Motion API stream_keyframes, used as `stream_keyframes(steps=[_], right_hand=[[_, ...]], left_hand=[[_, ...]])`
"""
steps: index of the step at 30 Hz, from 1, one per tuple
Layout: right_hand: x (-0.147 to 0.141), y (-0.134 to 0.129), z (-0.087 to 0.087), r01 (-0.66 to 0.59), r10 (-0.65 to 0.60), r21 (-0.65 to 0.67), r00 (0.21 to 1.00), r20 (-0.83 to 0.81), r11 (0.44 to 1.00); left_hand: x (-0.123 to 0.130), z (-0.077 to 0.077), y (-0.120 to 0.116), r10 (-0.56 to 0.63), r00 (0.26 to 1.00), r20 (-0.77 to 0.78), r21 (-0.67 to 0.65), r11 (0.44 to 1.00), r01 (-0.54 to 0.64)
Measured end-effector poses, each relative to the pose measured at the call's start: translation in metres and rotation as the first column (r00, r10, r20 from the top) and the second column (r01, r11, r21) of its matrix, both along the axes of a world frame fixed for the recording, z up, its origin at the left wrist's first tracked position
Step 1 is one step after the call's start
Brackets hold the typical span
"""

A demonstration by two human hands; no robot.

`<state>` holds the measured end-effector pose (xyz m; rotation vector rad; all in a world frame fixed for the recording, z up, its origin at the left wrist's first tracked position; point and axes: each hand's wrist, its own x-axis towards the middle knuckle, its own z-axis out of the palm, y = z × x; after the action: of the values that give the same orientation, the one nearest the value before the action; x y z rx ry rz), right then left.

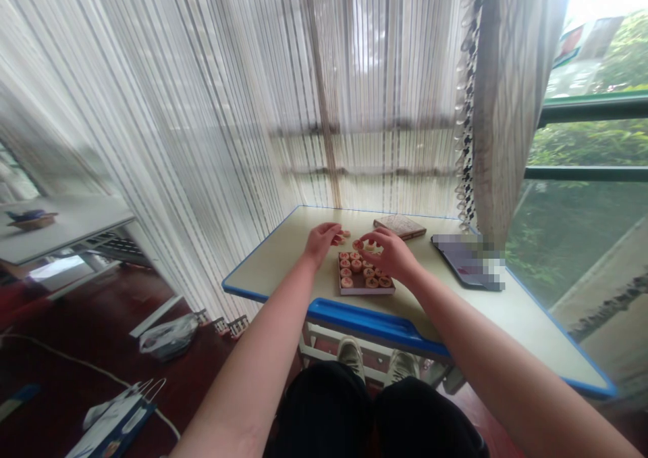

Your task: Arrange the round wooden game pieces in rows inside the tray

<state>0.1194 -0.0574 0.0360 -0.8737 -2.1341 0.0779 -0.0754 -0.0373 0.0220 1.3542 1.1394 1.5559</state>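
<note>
An open shallow box (357, 292) holds several round wooden xiangqi pieces (372, 282) with carved characters. Bare floor of the box shows in its lower middle. Over the box's far right part is my right hand (389, 252), pinching one xiangqi piece (358, 244) between thumb and fingers. My left hand (322, 240) is beyond the box's far left corner with its fingers curled together; what they hold is hard to make out. Right beside its fingertips lie loose xiangqi pieces (345, 234). A further piece (370, 247) shows partly under my right hand.
The box stands on a cream table (273, 262) with a blue edge. Behind it lies a patterned flat case (401, 226); to the right, a dark tablet-like device (458, 259), partly blurred. A string curtain (243, 107) hangs behind. Bags (119, 417) lie on the floor at left.
</note>
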Motion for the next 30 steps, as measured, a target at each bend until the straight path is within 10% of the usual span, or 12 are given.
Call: stream_keyframes(steps=[4,11,30], right_hand=[[0.007,-0.010,0.009,-0.143,0.167,-0.149,0.972,0.164,0.978],[0.008,-0.021,0.015,-0.195,0.280,-0.281,0.911,0.304,0.940],[0.005,-0.016,0.006,-0.210,0.313,-0.288,0.872,0.378,0.934]], left_hand=[[-0.008,-0.011,0.011,0.364,0.885,-0.292,0.136,0.931,-0.338],[-0.013,-0.015,0.013,0.539,0.695,-0.476,0.202,0.836,-0.510],[-0.013,-0.023,0.018,0.399,0.651,-0.646,0.140,0.900,-0.413]])
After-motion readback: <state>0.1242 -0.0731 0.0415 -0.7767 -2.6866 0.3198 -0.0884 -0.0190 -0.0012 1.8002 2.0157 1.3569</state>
